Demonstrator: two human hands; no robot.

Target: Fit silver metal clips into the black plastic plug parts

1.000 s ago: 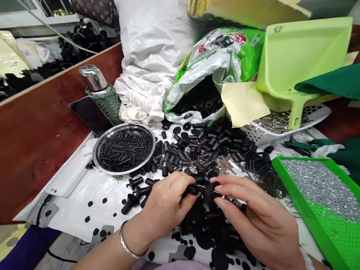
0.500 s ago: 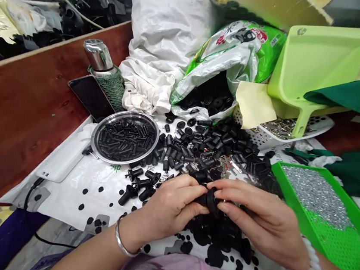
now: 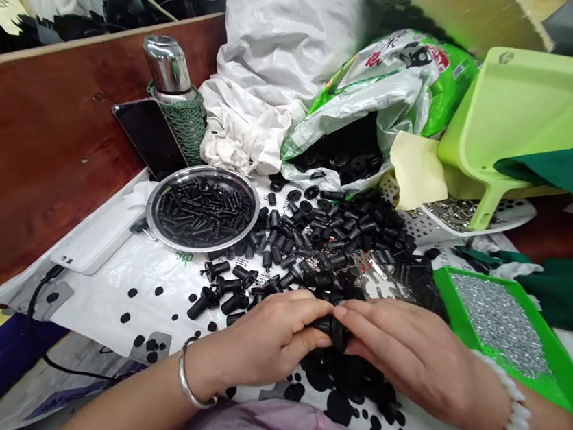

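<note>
A black plastic flanged fitting [image 3: 335, 332] sits between the two hands, just above a heap of black pieces at the front of the worktop, partly hidden by the fingers. Its round flange faces the right hand, and a short stem points toward the left. The left hand [image 3: 266, 334] and right hand [image 3: 410, 346] are both closed on it, fingertips meeting around the piece, with no wide gap between them.

A small group of stemmed black fittings [image 3: 208, 303] lies apart near the left wrist, on a white plastic sheet with black dots [image 3: 121, 310]. Much remains loose, though: a scattered pile of black pieces [image 3: 330, 237] spreads behind the hands, and a round steel plate [image 3: 149, 217] is full of ribbed black pins [image 3: 203, 210]. Black discs [image 3: 342, 160] fill the mouth of a green-and-white sack [image 3: 396, 85], while a green perforated tray [image 3: 556, 357] holds a spread of silver bits [image 3: 500, 322] — none of it sorted further, as far as can be seen.
</note>
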